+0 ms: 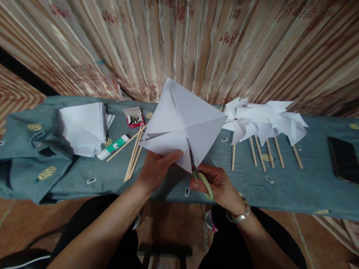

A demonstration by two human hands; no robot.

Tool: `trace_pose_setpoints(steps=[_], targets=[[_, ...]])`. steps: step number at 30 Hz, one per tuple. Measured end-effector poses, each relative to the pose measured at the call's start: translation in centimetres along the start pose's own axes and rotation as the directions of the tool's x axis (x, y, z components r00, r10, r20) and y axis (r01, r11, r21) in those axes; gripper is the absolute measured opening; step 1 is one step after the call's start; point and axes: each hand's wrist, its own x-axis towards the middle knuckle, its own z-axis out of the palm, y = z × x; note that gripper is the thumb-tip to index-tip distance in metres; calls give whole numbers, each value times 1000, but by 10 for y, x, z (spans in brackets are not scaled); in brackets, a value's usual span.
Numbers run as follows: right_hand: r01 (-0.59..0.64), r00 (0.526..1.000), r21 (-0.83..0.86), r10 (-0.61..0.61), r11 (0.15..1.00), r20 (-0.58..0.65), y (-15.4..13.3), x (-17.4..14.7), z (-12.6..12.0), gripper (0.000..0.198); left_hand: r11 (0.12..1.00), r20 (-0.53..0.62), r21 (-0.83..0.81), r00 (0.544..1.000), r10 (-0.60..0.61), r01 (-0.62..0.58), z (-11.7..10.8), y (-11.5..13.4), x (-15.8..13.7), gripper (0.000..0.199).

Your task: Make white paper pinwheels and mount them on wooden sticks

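My left hand (pixel 160 166) grips a white paper square (pixel 196 115) by its near edge, thumb on top and the fingers hidden beneath. Crease lines cross the sheet, and a slit runs inward from its left corner. In my right hand (pixel 214 181) is a pair of scissors (pixel 205 182) with light green handles. Their blades are parted around the paper near its bottom corner and point toward the middle of the sheet. A bracelet circles my right wrist.
Left on the cloth-covered table (pixel 305 190) lie stacked white paper squares (pixel 82 127), a glue stick (pixel 113 146), wooden sticks (pixel 133 160) and a small red box (pixel 134 118) of metal pieces. Several paper pinwheels (pixel 243 118) on sticks and a black phone (pixel 346 161) lie right. A curtain (pixel 187 39) hangs behind.
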Motion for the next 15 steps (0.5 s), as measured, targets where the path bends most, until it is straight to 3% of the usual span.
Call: trace_pose_setpoints(steps=[15], targets=[[-7,999,-8,7,1000,-31,-1,1,2,45,1000,10,24,1000,-13,13,-1,-3,-1,26]])
